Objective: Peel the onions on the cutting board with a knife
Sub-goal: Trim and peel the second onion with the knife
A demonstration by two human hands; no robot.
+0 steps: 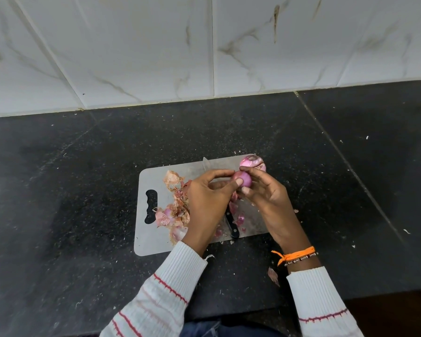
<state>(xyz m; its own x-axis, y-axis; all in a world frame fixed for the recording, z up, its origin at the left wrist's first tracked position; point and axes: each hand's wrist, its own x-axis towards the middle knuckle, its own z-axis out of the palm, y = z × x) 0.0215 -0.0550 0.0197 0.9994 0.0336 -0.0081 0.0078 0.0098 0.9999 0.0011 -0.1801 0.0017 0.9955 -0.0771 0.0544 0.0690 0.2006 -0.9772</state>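
A small peeled purple onion (244,179) is held above the white cutting board (153,181) between both hands. My left hand (208,198) pinches it from the left with thumb and fingertips. My right hand (269,198) grips it from the right. A second onion (253,163), partly skinned, lies on the board's far right corner. The knife lies on the board under my hands: its blade tip (206,163) shows beyond my left hand and its black handle (232,228) near the board's front edge. Neither hand holds the knife.
Dry onion skins (176,205) are heaped on the board's left half beside its black handle slot (151,206). A loose skin (274,276) lies on the black granite counter (71,190) near my right sleeve. A marbled tile wall (156,45) rises behind the counter.
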